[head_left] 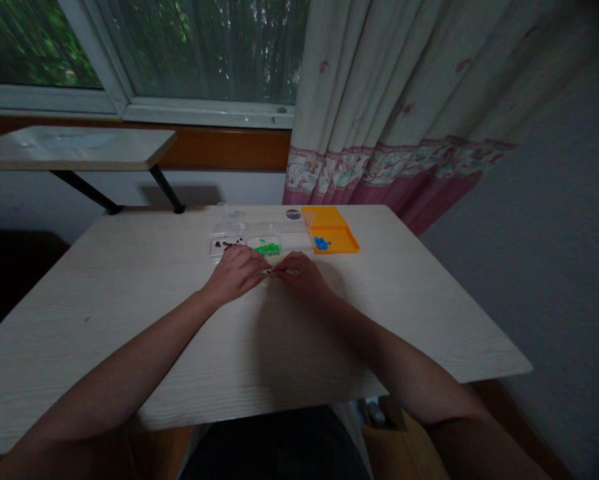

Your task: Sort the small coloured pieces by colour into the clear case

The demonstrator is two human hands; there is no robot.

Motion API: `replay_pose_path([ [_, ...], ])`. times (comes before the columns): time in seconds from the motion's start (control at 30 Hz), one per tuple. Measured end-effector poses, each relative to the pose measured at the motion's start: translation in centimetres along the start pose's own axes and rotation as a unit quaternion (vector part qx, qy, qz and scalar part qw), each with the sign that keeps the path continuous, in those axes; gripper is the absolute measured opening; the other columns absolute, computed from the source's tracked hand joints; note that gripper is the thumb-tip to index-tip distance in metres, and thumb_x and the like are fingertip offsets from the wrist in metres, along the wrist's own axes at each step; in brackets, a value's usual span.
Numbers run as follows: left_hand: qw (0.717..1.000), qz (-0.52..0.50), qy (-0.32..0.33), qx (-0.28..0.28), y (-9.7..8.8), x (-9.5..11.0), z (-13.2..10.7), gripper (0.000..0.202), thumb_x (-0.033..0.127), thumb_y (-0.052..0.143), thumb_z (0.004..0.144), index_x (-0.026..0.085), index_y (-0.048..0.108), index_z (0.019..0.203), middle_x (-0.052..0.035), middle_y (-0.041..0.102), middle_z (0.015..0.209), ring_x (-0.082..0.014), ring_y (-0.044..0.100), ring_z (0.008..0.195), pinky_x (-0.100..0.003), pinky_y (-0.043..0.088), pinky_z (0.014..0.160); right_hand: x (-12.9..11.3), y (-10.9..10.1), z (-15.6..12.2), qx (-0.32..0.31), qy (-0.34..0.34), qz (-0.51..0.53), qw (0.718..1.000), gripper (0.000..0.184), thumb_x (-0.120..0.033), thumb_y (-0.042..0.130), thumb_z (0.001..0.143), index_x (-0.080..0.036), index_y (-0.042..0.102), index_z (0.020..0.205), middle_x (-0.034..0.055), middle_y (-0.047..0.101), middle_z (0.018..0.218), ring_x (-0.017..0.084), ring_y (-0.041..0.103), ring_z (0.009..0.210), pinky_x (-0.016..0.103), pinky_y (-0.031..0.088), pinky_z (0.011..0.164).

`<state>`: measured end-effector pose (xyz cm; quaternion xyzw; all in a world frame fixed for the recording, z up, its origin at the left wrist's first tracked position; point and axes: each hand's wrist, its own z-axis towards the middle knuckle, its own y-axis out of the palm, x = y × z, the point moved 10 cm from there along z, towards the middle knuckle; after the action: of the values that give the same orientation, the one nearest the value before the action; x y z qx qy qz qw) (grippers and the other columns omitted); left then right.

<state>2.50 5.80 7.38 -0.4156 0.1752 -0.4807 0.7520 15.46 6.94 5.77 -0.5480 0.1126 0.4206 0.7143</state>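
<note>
Both my hands rest on a pale wooden table [129,320], fingertips meeting near the middle. My left hand [235,272] is curled, its fingers pinched toward a thin small object [279,271] that I cannot make out. My right hand [302,272] is also closed, pinching the same thin piece from the other side. Just beyond the hands lie clear plastic compartments [249,237] with green beads [267,249] and dark beads [227,245]. An orange tray [337,240] holding blue beads [321,243] sits to the right of them.
A small round dark lid or disc [293,214] lies behind the clear boxes. A second table [74,147] stands at the back left under a window [179,53]. A flowered curtain [404,100] hangs at the back right. The table's right edge drops off near a grey wall.
</note>
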Motion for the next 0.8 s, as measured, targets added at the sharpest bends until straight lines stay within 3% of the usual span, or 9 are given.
replay_pose_path([
  [0.33, 1.000, 0.015, -0.004, -0.011, 0.3, -0.1, 0.0, 0.020, 0.035, 0.054, 0.094, 0.026, 0.070, 0.100, -0.0057, 0.069, 0.105, -0.0229, 0.056, 0.104, -0.042, 0.041, 0.095, 0.6, 0.3, -0.1, 0.003, 0.015, 0.012, 1.000, 0.010, -0.025, 0.068, 0.086, -0.023, 0.078, 0.087, 0.0033, 0.072, 0.084, 0.017, 0.063, 0.085, 0.032, 0.047, 0.084],
  [0.5, 0.999, 0.023, -0.023, 0.024, -0.7, -0.7, -0.1, 0.017, 0.034, 0.055, 0.093, 0.027, 0.070, 0.099, -0.0051, 0.069, 0.103, -0.0225, 0.056, 0.103, -0.042, 0.041, 0.093, 0.8, -0.5, -0.2, 0.034, 0.011, 0.014, 0.999, 0.014, -0.025, 0.064, 0.088, -0.023, 0.078, 0.090, 0.0044, 0.071, 0.085, 0.017, 0.063, 0.085, 0.031, 0.047, 0.083],
  [0.63, 0.987, 0.040, -0.124, 0.091, -2.4, -3.8, -0.7, 0.014, 0.034, 0.060, 0.090, 0.025, 0.070, 0.092, -0.0055, 0.068, 0.099, -0.0236, 0.056, 0.101, -0.044, 0.040, 0.093, 1.6, -1.5, -0.1, 0.058, 0.021, -0.023, 0.998, 0.016, -0.028, 0.062, 0.089, -0.023, 0.077, 0.090, 0.0048, 0.069, 0.082, 0.018, 0.061, 0.083, 0.032, 0.046, 0.081],
  [0.8, 0.949, 0.052, -0.246, 0.191, -4.3, -8.7, -2.8, 0.015, 0.035, 0.063, 0.087, 0.023, 0.071, 0.085, -0.0062, 0.063, 0.096, -0.0252, 0.053, 0.101, -0.044, 0.040, 0.093, 2.5, -2.4, -0.2, 0.088, 0.022, -0.070, 0.993, 0.017, -0.027, 0.062, 0.089, -0.021, 0.077, 0.088, 0.0056, 0.068, 0.082, 0.019, 0.059, 0.083, 0.033, 0.044, 0.081],
])
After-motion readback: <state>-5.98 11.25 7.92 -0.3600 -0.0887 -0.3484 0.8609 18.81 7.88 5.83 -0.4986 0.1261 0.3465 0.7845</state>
